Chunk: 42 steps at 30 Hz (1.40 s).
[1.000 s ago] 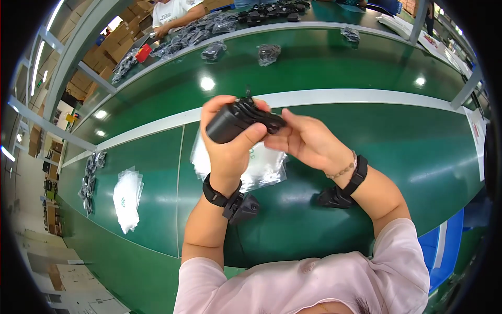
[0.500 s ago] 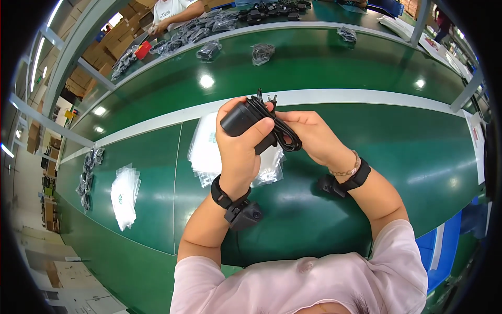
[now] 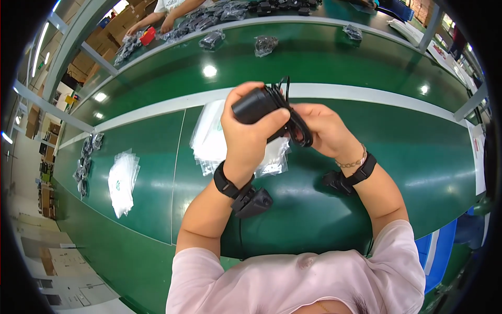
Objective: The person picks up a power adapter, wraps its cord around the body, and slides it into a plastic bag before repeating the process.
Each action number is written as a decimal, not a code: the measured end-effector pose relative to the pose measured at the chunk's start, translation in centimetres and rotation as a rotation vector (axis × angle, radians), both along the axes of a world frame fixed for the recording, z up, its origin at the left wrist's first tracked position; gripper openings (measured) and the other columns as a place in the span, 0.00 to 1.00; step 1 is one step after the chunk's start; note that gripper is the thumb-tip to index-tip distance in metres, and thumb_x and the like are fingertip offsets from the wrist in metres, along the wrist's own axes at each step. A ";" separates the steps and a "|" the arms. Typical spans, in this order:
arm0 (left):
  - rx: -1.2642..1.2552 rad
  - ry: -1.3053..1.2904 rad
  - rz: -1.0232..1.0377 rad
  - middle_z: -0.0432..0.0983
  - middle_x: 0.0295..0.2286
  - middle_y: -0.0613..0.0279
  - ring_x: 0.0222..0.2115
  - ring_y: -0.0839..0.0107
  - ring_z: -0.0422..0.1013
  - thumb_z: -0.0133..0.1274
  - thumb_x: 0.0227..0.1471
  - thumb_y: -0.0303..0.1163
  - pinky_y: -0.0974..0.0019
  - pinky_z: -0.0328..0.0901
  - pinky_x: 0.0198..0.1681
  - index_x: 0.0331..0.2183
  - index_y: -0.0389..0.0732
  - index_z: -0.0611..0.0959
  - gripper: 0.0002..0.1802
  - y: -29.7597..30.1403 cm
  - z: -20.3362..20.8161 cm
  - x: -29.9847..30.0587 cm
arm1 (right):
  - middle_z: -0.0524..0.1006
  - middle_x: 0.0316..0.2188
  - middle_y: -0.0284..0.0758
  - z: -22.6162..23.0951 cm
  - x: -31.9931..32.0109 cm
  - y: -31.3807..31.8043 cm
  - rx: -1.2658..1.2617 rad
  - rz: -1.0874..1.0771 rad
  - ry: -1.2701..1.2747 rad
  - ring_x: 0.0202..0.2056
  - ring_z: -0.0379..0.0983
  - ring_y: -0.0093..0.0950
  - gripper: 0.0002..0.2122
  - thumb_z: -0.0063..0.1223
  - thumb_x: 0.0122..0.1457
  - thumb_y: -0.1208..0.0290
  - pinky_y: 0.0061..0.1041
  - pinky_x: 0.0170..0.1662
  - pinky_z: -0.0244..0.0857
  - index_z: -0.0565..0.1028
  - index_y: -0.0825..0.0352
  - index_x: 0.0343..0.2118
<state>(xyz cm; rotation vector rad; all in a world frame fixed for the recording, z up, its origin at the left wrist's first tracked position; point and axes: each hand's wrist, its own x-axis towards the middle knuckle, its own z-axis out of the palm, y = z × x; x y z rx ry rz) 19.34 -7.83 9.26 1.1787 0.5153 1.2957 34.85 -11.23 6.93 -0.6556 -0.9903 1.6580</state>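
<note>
A black power adapter (image 3: 253, 106) with its cable (image 3: 300, 130) coiled in a bundle is up above the green table. My left hand (image 3: 246, 131) is closed round the adapter body, its thumb lying across the front. At the bundle's right side, my right hand (image 3: 325, 127) has its fingers bent against the coiled cable; the fingertips are partly hidden behind it. Below and behind both hands lies a stack of clear and white plastic bags (image 3: 207, 137), partly covered by my left hand.
More plastic bags (image 3: 123, 183) lie to the left, beside a row of bagged adapters (image 3: 83, 166). Beyond the pale ledge, a green belt carries several bagged bundles (image 3: 266, 45). At the far side another person's arms (image 3: 170, 21) reach over a heap of bagged items (image 3: 201, 25).
Both hands and the adapter have shifted slightly right and up in view. The adapter has turned a little, hiding the plug pins. The person across now reaches toward the red item.
</note>
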 end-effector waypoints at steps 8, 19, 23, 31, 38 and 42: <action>0.082 -0.161 -0.063 0.69 0.41 0.53 0.39 0.70 0.68 0.58 0.35 0.17 0.67 0.67 0.42 0.40 0.38 0.67 0.27 0.3 -0.8 0.5 | 0.70 0.43 0.38 -0.4 -3.0 -0.1 0.735 -0.592 -0.650 0.42 0.67 0.23 0.25 0.44 0.58 0.59 0.22 0.44 0.61 0.61 0.75 0.51; -0.040 -0.193 -0.086 0.69 0.37 0.55 0.37 0.70 0.69 0.58 0.37 0.17 0.66 0.68 0.41 0.39 0.36 0.66 0.24 -0.8 -0.3 0.4 | 0.70 0.43 0.42 0.6 -3.2 -1.5 0.728 -0.729 -0.778 0.42 0.69 0.27 0.25 0.53 0.52 0.71 0.23 0.44 0.62 0.61 0.74 0.52; -0.076 -0.163 -0.146 0.70 0.33 0.58 0.34 0.70 0.70 0.58 0.38 0.17 0.68 0.68 0.39 0.37 0.35 0.67 0.22 -0.7 -0.1 -0.2 | 0.70 0.43 0.43 -0.1 -3.3 -1.4 0.759 -0.764 -0.771 0.42 0.69 0.29 0.25 0.54 0.51 0.72 0.24 0.45 0.62 0.61 0.73 0.52; -0.167 -0.173 -0.188 0.70 0.32 0.60 0.33 0.71 0.69 0.57 0.39 0.19 0.67 0.66 0.38 0.37 0.35 0.68 0.21 -0.4 -1.2 -1.0 | 0.70 0.43 0.43 -0.6 -4.4 -1.3 0.810 -0.736 -0.791 0.43 0.68 0.30 0.28 0.54 0.51 0.73 0.24 0.47 0.61 0.57 0.72 0.54; 0.017 0.131 -0.051 0.70 0.32 0.60 0.35 0.68 0.68 0.61 0.38 0.29 0.66 0.64 0.36 0.39 0.36 0.69 0.25 3.1 -1.5 -3.1 | 0.71 0.37 0.35 1.1 -2.1 1.0 0.573 -0.672 -0.588 0.35 0.68 0.24 0.20 0.51 0.53 0.71 0.21 0.41 0.62 0.63 0.72 0.49; 0.455 0.922 0.149 0.68 0.35 0.55 0.36 0.64 0.67 0.64 0.33 0.35 0.64 0.64 0.33 0.40 0.35 0.69 0.31 2.7 -2.6 -5.3 | 0.72 0.31 0.30 2.4 1.9 1.9 0.368 -0.681 -0.449 0.28 0.65 0.18 0.15 0.49 0.55 0.69 0.17 0.32 0.59 0.67 0.72 0.43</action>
